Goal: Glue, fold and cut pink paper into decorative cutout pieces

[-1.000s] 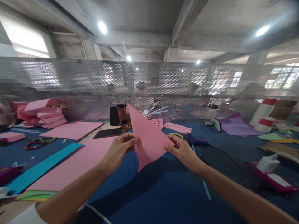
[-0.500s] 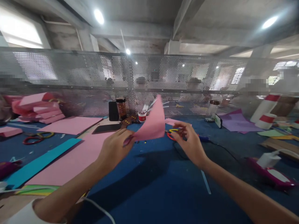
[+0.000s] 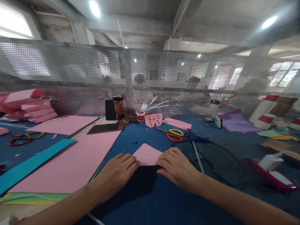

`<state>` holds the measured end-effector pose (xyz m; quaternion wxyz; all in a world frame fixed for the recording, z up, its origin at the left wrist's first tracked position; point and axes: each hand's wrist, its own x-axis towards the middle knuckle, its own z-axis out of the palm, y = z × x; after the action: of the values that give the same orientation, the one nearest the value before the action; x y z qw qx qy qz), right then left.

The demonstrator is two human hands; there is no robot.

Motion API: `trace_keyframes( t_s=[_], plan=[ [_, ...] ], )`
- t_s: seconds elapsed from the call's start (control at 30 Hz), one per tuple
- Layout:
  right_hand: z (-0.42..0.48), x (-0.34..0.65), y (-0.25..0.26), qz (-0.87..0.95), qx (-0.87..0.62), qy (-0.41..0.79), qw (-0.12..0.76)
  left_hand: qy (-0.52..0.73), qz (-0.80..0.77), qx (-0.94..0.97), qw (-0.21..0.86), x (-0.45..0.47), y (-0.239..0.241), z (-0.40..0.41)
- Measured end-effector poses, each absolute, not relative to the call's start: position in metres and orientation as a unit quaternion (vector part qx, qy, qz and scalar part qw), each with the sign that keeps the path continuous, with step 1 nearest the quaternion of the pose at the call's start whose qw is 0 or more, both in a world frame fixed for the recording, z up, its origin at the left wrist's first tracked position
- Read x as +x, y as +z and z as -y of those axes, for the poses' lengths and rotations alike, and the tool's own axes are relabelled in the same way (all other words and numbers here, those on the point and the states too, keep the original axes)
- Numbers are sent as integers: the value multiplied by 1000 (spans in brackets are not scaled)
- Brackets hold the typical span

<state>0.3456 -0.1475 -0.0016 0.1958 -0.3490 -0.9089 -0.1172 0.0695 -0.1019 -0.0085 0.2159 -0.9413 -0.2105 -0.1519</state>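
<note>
A small piece of pink paper (image 3: 147, 154) lies low over the blue tabletop, a corner pointing away from me and a straight edge toward me. My left hand (image 3: 118, 171) is closed on the left end of that near edge. At the right end, the fingers of my right hand (image 3: 176, 167) grip the same paper, partly covering it. Beyond the hands are yellow-and-red-handled scissors (image 3: 175, 135), a blue glue gun (image 3: 195, 137) and a pink paper cut-out with dark dots (image 3: 153, 120).
Large pink sheets (image 3: 70, 162) and a teal strip (image 3: 35, 165) spread on the left. Behind stand a cup of sticks (image 3: 140, 116), a brown jar (image 3: 119, 107) and a perforated metal screen (image 3: 89, 72). A magenta power strip (image 3: 274, 176) and the glue gun's cable lie right.
The pink paper has come down from upright in my left hand to low over the table. My right hand, empty and raised before, has moved nearer and taken hold of its right end.
</note>
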Motion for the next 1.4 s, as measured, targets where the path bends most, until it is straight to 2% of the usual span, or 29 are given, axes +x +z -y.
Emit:
trace_keyframes(
  t_s=[0.4, 0.63, 1.13, 1.4],
  plan=[
    [143, 351, -22, 918, -344, -146, 134, -163, 179, -964, 106, 68, -16, 104],
    [146, 352, -21, 921, -343, -106, 150, -149, 172, -972, 57, 68, -25, 104],
    [139, 354, -21, 906, -354, 45, 227, -190, 180, -964, -39, 72, -6, 104],
    [143, 354, -16, 920, -349, 20, 177, -154, 201, -964, -84, 66, -14, 103]
  ],
)
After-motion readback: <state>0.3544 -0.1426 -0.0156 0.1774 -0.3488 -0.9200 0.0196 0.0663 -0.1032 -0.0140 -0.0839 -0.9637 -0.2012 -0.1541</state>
